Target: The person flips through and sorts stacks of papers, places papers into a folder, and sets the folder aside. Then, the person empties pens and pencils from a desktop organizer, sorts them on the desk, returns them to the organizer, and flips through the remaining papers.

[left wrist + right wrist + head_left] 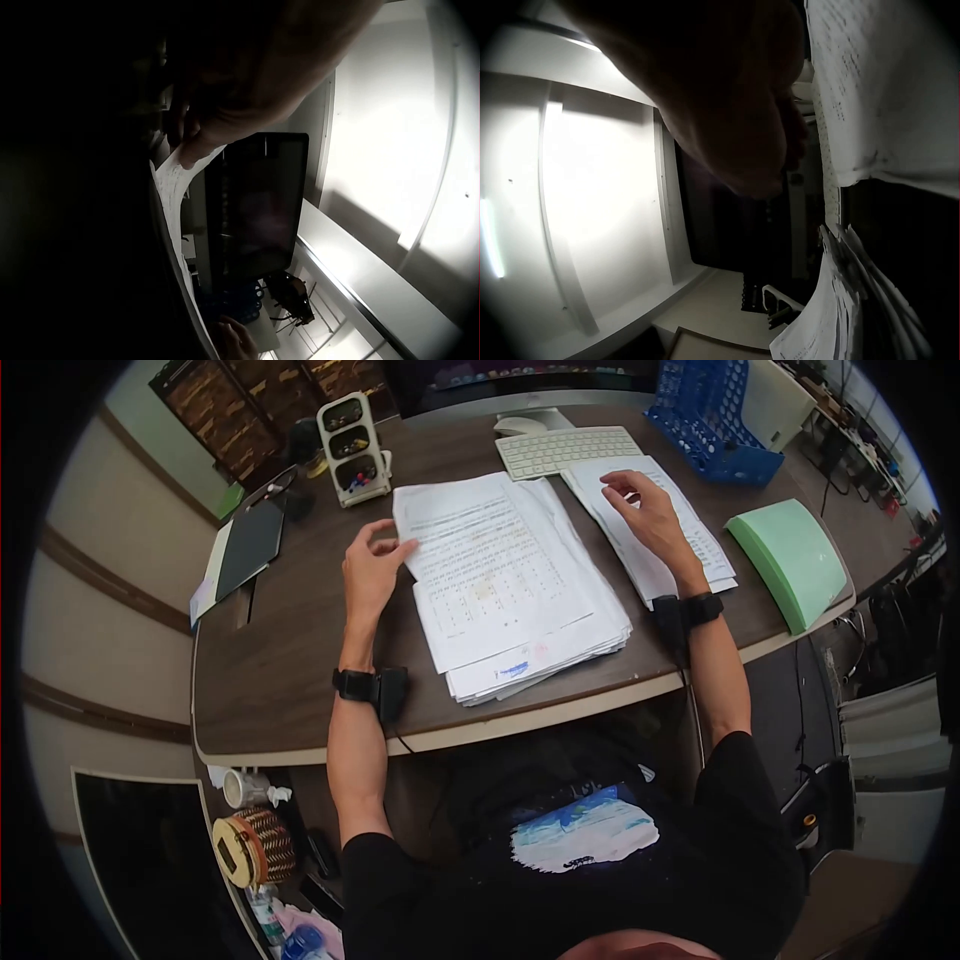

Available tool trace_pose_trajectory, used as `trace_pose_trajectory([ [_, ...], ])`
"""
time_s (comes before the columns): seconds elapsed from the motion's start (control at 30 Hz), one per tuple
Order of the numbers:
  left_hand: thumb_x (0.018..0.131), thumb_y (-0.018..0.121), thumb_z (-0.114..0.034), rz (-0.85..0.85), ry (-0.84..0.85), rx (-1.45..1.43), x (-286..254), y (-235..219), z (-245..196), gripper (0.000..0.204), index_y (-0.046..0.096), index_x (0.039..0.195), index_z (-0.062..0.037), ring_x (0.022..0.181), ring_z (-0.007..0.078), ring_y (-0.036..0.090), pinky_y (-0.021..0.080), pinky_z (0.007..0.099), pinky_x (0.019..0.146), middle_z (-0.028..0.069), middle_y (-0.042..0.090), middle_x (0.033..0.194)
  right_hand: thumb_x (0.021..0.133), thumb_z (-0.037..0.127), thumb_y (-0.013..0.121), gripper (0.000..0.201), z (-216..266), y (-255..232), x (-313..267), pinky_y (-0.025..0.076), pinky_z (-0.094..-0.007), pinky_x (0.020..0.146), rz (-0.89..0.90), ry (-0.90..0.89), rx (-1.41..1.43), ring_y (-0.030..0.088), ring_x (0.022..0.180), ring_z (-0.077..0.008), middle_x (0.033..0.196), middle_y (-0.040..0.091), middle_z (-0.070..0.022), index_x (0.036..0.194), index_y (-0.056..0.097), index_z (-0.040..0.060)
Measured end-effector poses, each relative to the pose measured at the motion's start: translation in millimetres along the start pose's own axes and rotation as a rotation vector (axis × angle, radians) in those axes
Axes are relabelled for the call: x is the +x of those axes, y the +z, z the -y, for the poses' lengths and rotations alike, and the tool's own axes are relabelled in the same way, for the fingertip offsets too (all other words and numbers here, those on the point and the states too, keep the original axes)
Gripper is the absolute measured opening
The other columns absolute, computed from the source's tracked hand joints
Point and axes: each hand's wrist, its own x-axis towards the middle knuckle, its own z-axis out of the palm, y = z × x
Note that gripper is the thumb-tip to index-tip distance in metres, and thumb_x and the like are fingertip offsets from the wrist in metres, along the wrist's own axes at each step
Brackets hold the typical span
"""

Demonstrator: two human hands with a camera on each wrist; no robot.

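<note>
A thick stack of printed sheets (500,580) lies at the middle of the desk. At its upper left edge my left hand (370,568) pinches the top sheet between thumb and fingers; in the left wrist view the thumb lies on the paper (174,180). A second, thinner pile of papers (690,550) lies to the right. Above that pile my right hand (650,520) hovers with relaxed, bent fingers and nothing in them. The right wrist view shows the right hand (735,127) dark, with the stack's loose edges (840,300) below it.
Behind the papers are a white keyboard (570,452), a mouse (520,426) and a monitor (520,382). A holder with pens (353,448) stands at the back left, a dark folder (250,545) at the left. On the right are a blue rack (715,430) and a green box (790,560).
</note>
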Motion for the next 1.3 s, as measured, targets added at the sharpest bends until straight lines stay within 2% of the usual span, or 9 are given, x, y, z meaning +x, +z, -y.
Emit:
trace_pose_trajectory([
  [0.13,0.093,0.089,-0.009,0.032,0.021,-0.311,4,6,3,0.024,0.081,0.11,0.0049,0.091,0.0093,0.074,0.057,0.0243,0.082,0.0079,0.083,0.1,0.105,0.032,0.074,0.037,30,12,-2,0.056,-0.0344,0.09,0.168,0.116,0.103,0.073,0.103,-0.0199,0.116,0.079,-0.0114,0.128,0.076,0.003],
  [0.43,0.094,0.087,-0.007,0.066,0.022,-0.681,-2,18,-16,0.026,0.079,0.116,0.0039,0.097,0.0114,0.076,0.058,0.0252,0.093,0.0099,0.083,0.107,0.103,0.041,0.076,0.054,49,24,-4,0.056,-0.0379,0.101,0.303,0.191,0.155,0.072,0.113,-0.0256,0.119,0.078,-0.0169,0.135,0.072,-0.0016],
  [0.5,0.097,0.084,-0.006,0.139,-0.008,-0.67,-2,22,-12,0.027,0.077,0.121,0.0051,0.103,0.0139,0.075,0.058,0.0285,0.096,0.0102,0.081,0.114,0.104,0.038,0.075,0.052,46,30,-8,0.055,-0.0361,0.102,0.327,0.276,0.384,0.073,0.113,-0.0228,0.122,0.079,-0.0162,0.134,0.072,-0.0038],
  [0.7,0.093,0.09,-0.029,0.066,0.029,-0.034,-6,17,-9,0.042,0.071,0.12,-0.0023,0.091,0.0131,0.068,0.055,0.0307,0.086,0.0021,0.072,0.097,0.105,0.022,0.064,0.033,-28,-4,8,0.054,-0.0313,0.083,0.088,0.176,0.226,0.066,0.089,-0.0138,0.104,0.078,-0.0125,0.122,0.072,-0.0056],
  [0.77,0.083,0.096,-0.041,0.063,0.026,0.253,-7,17,2,0.065,0.067,0.127,-0.0027,0.085,0.0175,0.066,0.056,0.0353,0.085,0.0025,0.067,0.091,0.101,0.015,0.06,0.034,-54,-20,8,0.055,-0.0365,0.089,0.007,0.149,0.158,0.074,0.097,-0.0237,0.108,0.079,-0.0177,0.128,0.07,-0.0038],
  [0.83,0.077,0.097,-0.049,0.121,-0.041,0.195,-4,14,8,0.074,0.063,0.126,-0.0049,0.088,0.0219,0.069,0.057,0.0379,0.082,0.0071,0.07,0.094,0.1,0.013,0.055,0.043,-79,-39,1,0.054,-0.0439,0.102,0.003,0.273,-0.219,0.073,0.118,-0.0392,0.123,0.076,-0.0246,0.14,0.065,0.0007],
  [0.93,0.079,0.095,-0.048,0.175,-0.049,0.135,-9,13,11,0.072,0.062,0.127,-0.0051,0.091,0.0234,0.073,0.058,0.0383,0.083,0.0085,0.073,0.098,0.101,0.014,0.05,0.053,-109,-60,-2,0.049,-0.0488,0.113,0.005,0.363,-0.311,0.062,0.135,-0.046,0.141,0.069,-0.0281,0.153,0.057,0.0058],
  [1.2,0.078,0.097,-0.041,0.149,-0.135,0.236,-6,4,4,0.073,0.062,0.13,-0.0041,0.095,0.024,0.076,0.058,0.0387,0.089,0.0111,0.077,0.097,0.101,0.018,0.055,0.058,-152,-77,-12,0.048,-0.0505,0.116,0.078,0.464,-0.537,0.062,0.137,-0.047,0.145,0.065,-0.0305,0.158,0.052,0.0061],
  [1.3,0.078,0.097,-0.039,0.138,-0.126,0.246,-5,5,6,0.071,0.062,0.129,-0.0042,0.094,0.0241,0.077,0.058,0.0387,0.088,0.0117,0.079,0.098,0.099,0.02,0.066,0.058,-109,-67,-7,0.05,-0.0521,0.111,-0.069,0.471,-0.587,0.067,0.127,-0.0459,0.133,0.07,-0.0289,0.154,0.055,0.0058],
])
